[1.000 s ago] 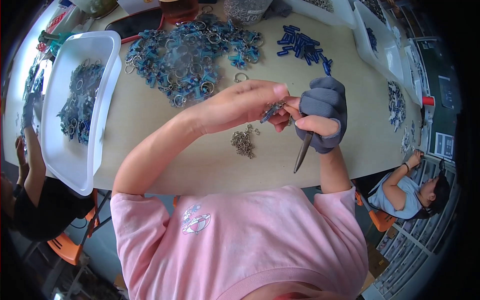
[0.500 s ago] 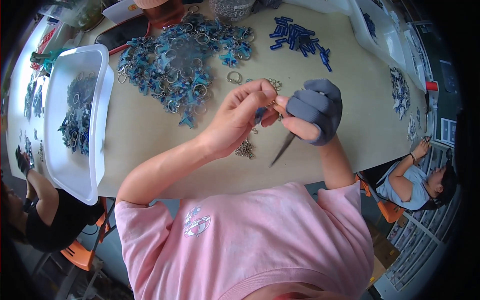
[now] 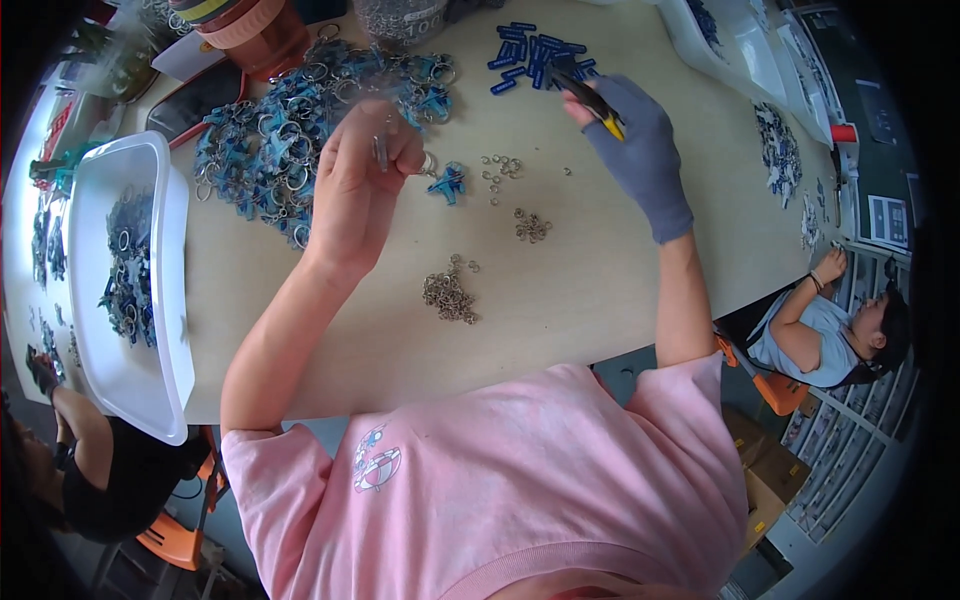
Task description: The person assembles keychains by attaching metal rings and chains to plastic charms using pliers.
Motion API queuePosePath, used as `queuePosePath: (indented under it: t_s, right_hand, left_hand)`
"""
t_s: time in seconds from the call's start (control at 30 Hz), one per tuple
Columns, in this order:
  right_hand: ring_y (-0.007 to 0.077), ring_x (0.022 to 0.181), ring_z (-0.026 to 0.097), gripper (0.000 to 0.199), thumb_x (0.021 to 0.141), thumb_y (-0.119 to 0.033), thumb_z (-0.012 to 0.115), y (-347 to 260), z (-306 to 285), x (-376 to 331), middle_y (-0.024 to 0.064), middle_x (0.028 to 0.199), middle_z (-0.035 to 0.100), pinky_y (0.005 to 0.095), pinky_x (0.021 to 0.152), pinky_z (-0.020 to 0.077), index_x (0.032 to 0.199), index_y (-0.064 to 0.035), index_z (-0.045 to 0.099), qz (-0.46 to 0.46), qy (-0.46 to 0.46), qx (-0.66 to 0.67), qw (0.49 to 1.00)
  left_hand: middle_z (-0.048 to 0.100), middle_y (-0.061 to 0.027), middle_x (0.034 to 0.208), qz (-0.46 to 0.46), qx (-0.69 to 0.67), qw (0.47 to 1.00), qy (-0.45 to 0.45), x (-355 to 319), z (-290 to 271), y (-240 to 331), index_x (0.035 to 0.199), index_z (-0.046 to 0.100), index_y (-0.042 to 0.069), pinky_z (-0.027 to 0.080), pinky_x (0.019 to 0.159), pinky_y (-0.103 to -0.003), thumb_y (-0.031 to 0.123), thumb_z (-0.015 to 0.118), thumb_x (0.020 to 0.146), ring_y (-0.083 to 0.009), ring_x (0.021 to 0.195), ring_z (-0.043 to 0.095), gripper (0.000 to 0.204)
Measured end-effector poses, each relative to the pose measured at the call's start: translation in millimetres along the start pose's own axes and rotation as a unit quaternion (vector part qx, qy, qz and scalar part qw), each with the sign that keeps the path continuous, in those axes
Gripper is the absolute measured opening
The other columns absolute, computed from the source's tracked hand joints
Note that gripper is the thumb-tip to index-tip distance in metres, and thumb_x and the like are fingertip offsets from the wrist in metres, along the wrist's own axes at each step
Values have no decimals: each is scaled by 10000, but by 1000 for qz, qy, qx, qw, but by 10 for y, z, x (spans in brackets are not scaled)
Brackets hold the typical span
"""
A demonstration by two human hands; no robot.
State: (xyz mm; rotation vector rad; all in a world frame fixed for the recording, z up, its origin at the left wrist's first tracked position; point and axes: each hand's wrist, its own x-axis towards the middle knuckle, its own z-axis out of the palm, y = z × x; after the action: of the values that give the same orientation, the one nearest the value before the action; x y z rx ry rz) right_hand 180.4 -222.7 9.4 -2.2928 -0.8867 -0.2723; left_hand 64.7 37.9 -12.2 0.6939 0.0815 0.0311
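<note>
My bare left hand [image 3: 365, 175] is over the near right side of a pile of keychains with blue airplane charms [image 3: 270, 140]. Its fingers are curled; a silvery bit shows at them, too blurred to name. Close beside its fingertips, a single blue airplane keychain [image 3: 447, 185] lies on the table. My right hand [image 3: 640, 150], in a grey fingerless glove, grips pliers [image 3: 607, 118] with black and yellow parts. Its fingertips are at the near edge of a heap of dark blue tube-shaped pieces [image 3: 515, 45]. Whether they touch a piece is hidden.
Small metal rings lie in groups [image 3: 450, 295] [image 3: 532, 226] mid-table. A white tub [image 3: 180, 300] of keychains stands left, a phone [image 3: 195, 105] and drink container [image 3: 255, 40] behind it. White trays [image 3: 735, 70] are far right. Co-workers sit on both sides.
My hands have parted from their meeting point above the table. The left went left to the keychain pile, the right went away from me to the blue pieces. The single airplane keychain is now uncovered.
</note>
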Motion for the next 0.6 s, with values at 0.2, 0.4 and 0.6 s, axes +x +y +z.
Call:
queuePosePath:
  t_s: [0.2, 0.4, 0.6]
  right_hand:
    - [267, 893, 617, 272, 775, -200, 755, 180, 445, 398, 94, 1053, 615, 356, 724, 497, 976, -42, 662, -209, -39, -101, 972]
    - [213, 792, 645, 242, 804, -177, 744, -42, 384, 307, 69, 889, 660, 313, 709, 499, 977, -32, 657, -132, -57, -42, 989]
    - [44, 795, 591, 124, 867, -85, 696, -957, 77, 68, 11, 871, 676, 217, 709, 470, 954, -13, 645, 108, -116, 302, 940]
  left_hand:
    - [369, -1, 745, -47, 40, 998, 6, -68, 182, -115, 905, 458, 77, 357, 678, -273, 200, 430, 1011, -132, 698, 375, 165]
    - [399, -1, 768, -60, 40, 997, -19, -119, 267, -94, 919, 467, 82, 359, 695, -274, 195, 445, 1013, -126, 729, 403, 149]
    - [449, -3, 795, -17, 108, 994, 7, -160, 300, -91, 916, 486, 77, 378, 706, -270, 199, 475, 1016, -115, 742, 424, 158]
